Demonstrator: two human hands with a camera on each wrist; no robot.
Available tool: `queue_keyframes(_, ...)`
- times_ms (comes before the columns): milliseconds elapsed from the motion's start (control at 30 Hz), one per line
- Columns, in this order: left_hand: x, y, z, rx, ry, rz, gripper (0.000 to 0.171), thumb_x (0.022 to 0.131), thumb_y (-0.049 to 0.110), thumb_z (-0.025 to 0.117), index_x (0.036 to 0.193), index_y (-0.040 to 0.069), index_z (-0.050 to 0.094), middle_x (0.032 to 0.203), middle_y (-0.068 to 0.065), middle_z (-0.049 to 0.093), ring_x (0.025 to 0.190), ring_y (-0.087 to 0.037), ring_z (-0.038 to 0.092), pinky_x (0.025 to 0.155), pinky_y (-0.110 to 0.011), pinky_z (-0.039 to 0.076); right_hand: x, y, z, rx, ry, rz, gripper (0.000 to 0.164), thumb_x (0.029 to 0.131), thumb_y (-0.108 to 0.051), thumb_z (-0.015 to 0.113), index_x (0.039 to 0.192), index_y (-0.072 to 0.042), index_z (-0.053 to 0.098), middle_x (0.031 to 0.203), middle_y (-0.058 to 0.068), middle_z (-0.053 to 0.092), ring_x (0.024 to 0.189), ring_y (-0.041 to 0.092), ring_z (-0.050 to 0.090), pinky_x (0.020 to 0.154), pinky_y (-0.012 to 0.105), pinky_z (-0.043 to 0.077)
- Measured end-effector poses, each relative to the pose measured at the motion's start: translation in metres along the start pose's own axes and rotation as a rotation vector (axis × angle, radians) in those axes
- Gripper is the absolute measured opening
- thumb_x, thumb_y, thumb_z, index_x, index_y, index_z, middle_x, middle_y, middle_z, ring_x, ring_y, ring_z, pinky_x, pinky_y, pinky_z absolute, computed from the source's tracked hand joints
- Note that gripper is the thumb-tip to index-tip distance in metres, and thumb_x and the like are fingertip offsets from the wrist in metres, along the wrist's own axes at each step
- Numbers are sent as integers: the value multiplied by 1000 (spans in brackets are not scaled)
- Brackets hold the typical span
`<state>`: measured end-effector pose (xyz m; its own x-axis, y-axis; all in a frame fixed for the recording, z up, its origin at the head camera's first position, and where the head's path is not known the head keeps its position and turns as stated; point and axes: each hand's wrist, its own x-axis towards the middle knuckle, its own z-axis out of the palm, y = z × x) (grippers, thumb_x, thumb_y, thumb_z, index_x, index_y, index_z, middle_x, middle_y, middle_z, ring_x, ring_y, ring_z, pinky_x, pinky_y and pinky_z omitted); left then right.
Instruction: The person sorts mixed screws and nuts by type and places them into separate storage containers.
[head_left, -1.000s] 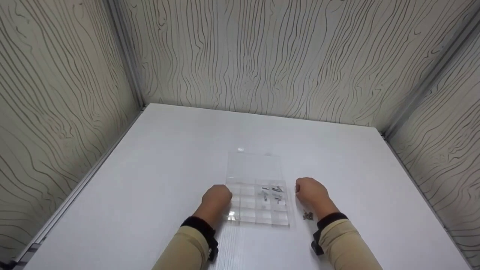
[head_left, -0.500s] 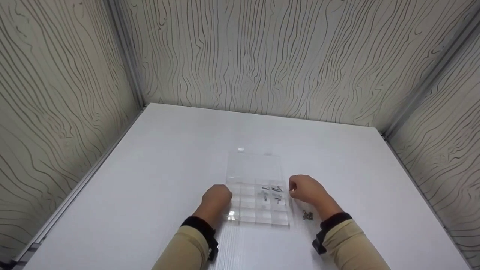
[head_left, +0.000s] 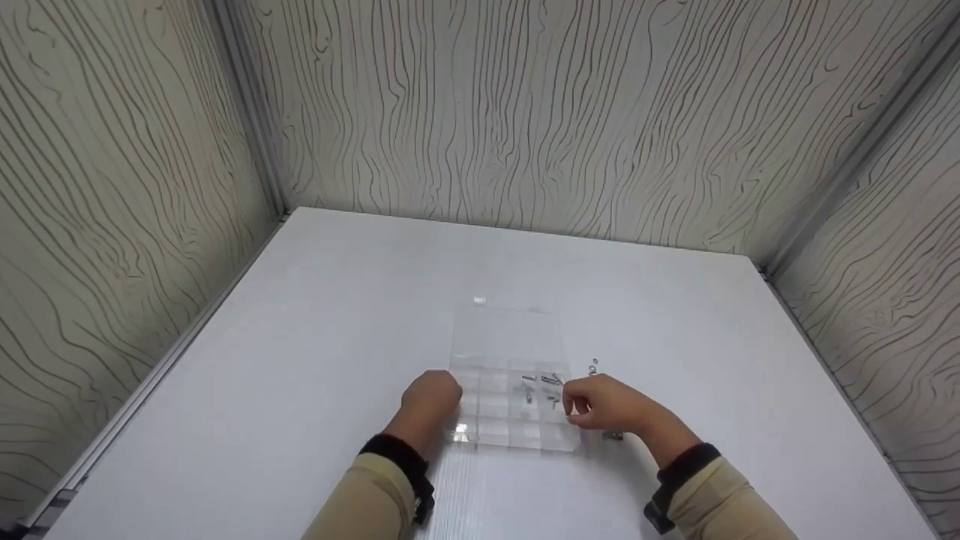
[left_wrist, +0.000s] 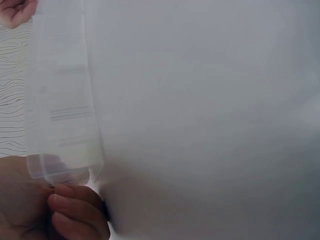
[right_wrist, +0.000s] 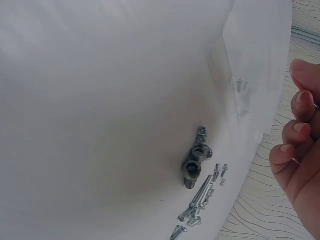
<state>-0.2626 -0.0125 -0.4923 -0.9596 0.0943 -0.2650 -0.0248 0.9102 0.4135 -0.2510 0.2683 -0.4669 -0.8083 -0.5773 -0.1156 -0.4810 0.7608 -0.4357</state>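
A clear plastic compartment box [head_left: 493, 430] lies with its lid [head_left: 504, 334] folded back away from me. My left hand [head_left: 433, 396] grips its left edge, with curled fingers [left_wrist: 75, 210] close against a corner in the left wrist view. Small silver screws [head_left: 529, 397] lie in several compartments at the far right. My right hand [head_left: 606, 403] is bent over the box's right edge, thumb and index fingertips together in the head view. Its other fingers [right_wrist: 286, 154] are loosely curled. I cannot tell whether a small piece sits between the fingertips.
Right of the box, small metal pieces [head_left: 593, 367] lie on the white table [head_left: 360, 300]. A small pile [head_left: 613, 435] is partly hidden under my right hand. The right wrist view shows dark bolts [right_wrist: 192, 170] and thin silver screws [right_wrist: 201, 192]. Wood-patterned panels [head_left: 487, 112] surround the table.
My right hand has moved left and toward me, from beside the box to over its right edge, uncovering small pieces on the table. My left hand stays at the box's left edge.
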Motion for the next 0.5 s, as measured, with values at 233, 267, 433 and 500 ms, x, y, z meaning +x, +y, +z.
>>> queue_keyframes(233,3,-5,0,-46,29,-38,16,78,10,47,71,4,61,78,-8,60,70,-20,53,65,-36,49,-3,-2,10,12,9,29,8,81,-18,66,85,-21,60,65,-10,48,60,6,46,51,23,41)
queue_keyframes(267,4,-6,0,-45,28,-37,16,77,10,47,71,4,61,78,-9,61,70,-20,54,66,-36,49,-4,-1,11,22,12,18,9,81,-18,66,86,-20,60,65,-11,49,60,6,46,51,23,41)
queue_keyframes(433,4,-8,-2,-26,17,-38,18,79,11,47,76,2,63,77,-9,61,71,-21,56,68,-36,50,-7,9,9,77,61,-4,8,82,-14,65,86,-16,59,67,-11,49,62,6,46,53,22,42)
queue_keyframes(500,5,-8,-2,-22,19,-37,19,80,12,47,78,2,63,77,-9,61,71,-21,56,68,-37,50,-11,15,6,86,99,17,8,82,-12,64,83,-16,58,68,-10,49,63,6,46,54,22,42)
